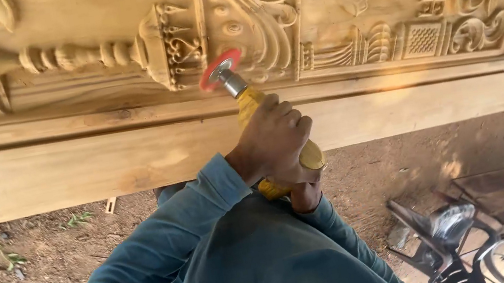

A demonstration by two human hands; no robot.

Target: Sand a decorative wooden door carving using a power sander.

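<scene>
Both fists clamped on the yellow-handled rotary tool (275,137) — left hand (274,141) wrapped high for aim, right hand (306,195) low at the butt for steadying. Red sanding disc (219,70) pressed against the carved wooden panel (340,17), beside the scrollwork — angled into the recess.

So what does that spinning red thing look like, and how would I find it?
Start at the big carved wooden panel along the top. Near its lower edge, beside the carved column, a yellow power tool points up from the person's left hand and right hand. At its silver tip sits the small round disc, the only bright red thing among all the pale wood.
</scene>
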